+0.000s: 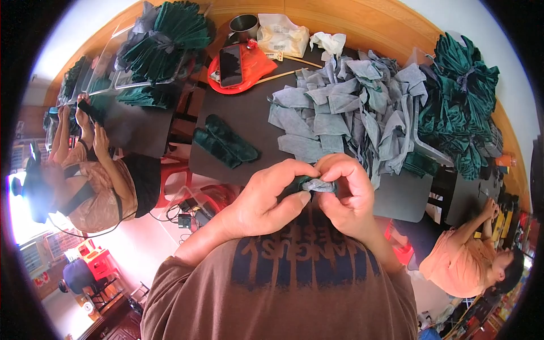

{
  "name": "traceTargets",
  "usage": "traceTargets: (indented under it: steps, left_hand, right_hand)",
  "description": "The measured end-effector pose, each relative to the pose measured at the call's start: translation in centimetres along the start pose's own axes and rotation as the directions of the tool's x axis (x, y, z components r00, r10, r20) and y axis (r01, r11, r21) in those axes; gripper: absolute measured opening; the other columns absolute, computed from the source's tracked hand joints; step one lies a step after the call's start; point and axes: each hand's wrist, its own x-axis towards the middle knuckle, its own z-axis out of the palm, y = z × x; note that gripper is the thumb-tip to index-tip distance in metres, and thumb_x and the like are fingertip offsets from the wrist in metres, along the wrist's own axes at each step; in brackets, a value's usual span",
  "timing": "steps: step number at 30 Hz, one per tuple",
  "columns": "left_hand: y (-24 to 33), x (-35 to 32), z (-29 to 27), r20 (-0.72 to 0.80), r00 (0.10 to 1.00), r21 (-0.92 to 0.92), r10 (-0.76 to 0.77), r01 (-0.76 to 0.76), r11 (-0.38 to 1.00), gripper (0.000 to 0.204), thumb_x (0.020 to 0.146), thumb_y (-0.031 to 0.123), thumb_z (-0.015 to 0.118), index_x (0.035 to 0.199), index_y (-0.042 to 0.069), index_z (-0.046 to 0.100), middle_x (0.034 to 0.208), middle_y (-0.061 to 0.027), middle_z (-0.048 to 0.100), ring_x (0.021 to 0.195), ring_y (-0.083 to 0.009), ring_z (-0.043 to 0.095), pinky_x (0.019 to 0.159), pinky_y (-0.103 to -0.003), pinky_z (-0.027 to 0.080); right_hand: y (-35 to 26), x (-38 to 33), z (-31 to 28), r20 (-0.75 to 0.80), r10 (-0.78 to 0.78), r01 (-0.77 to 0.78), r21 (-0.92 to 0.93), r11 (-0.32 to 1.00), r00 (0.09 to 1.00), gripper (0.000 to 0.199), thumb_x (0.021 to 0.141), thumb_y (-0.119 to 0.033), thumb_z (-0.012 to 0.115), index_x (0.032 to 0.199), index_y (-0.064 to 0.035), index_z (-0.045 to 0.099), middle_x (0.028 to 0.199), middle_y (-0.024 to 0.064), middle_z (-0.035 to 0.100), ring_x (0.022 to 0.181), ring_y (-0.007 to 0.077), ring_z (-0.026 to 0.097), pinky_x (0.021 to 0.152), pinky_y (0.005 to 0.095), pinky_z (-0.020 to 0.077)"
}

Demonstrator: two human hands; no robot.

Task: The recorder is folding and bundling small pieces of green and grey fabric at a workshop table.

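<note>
My left hand and my right hand meet close to my chest, both pinching a small piece of grey fabric joined with dark green cloth. The fingers hide most of that piece. Just beyond my hands lies a big heap of grey fabric pieces on the dark table. A small stack of folded dark green cloth pieces rests on the table to the left of my hands.
Bundles of green cloth fill the far left, more green cloth the right. A red tray holds a phone, with a metal cup behind. A person sits at left, another at right.
</note>
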Motion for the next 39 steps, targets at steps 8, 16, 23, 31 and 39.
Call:
traceTargets:
  steps: [8,16,23,31,39]
  left_hand:
    - [0.4,-1.2,1.0,-0.036,0.973,0.220,0.229,-0.216,0.951,0.041,0.071,-0.003,0.062,0.108,-0.006,0.044,0.080,-0.0187,0.057,0.064,-0.0355,0.059,0.057,-0.040,0.048]
    - [0.6,-2.2,1.6,-0.107,0.988,-0.595,-0.109,0.024,0.803,0.035,0.089,0.017,0.053,0.116,0.000,0.037,0.087,-0.0015,0.048,0.075,-0.0074,0.044,0.069,-0.023,0.039]
    - [0.5,-0.1,-0.2,-0.135,0.990,-0.121,-0.049,0.032,0.992,0.012,0.085,0.007,0.055,0.095,0.000,0.057,0.085,-0.0070,0.056,0.077,-0.0170,0.054,0.070,-0.027,0.042]
    - [0.5,-0.6,-0.1,-0.158,0.962,-0.043,-0.224,0.220,0.975,0.009,0.076,0.001,0.057,0.085,0.001,0.055,0.073,-0.0091,0.052,0.066,-0.0211,0.053,0.060,-0.030,0.042]
    - [-0.6,-0.2,1.0,-0.346,0.925,0.122,-0.159,0.212,0.970,0.013,0.071,0.000,0.061,0.080,0.003,0.052,0.069,-0.0064,0.052,0.056,-0.0179,0.052,0.052,-0.028,0.042]
  right_hand:
    - [0.7,0.0,1.3,-0.131,-0.070,0.071,0.003,0.997,0.989,0.027,0.073,0.009,0.060,0.093,-0.0029,0.045,0.090,0.0117,0.054,0.083,0.0213,0.055,0.075,0.0293,0.0435]
    - [-0.1,1.4,1.5,-0.105,-0.188,0.191,0.014,0.982,0.976,0.025,0.074,0.005,0.063,0.090,-0.0041,0.047,0.088,0.0118,0.054,0.083,0.0232,0.056,0.074,0.0311,0.0444]
    - [-0.2,1.1,1.5,-0.086,-0.203,0.191,-0.134,0.972,0.975,0.026,0.068,0.005,0.065,0.087,-0.0053,0.050,0.084,0.0103,0.055,0.080,0.0270,0.056,0.071,0.0327,0.0440]
    - [-1.5,0.4,0.4,0.035,0.213,-0.212,-0.009,0.977,0.977,0.023,0.074,0.001,0.065,0.093,-0.0045,0.054,0.083,0.0046,0.055,0.074,0.0140,0.054,0.067,0.0258,0.0424]
    - [-2.5,0.7,1.0,0.147,0.365,-0.374,0.037,0.927,0.919,0.047,0.083,-0.009,0.064,0.122,-0.0025,0.039,0.087,0.0015,0.052,0.076,0.0072,0.048,0.066,0.0205,0.0404]
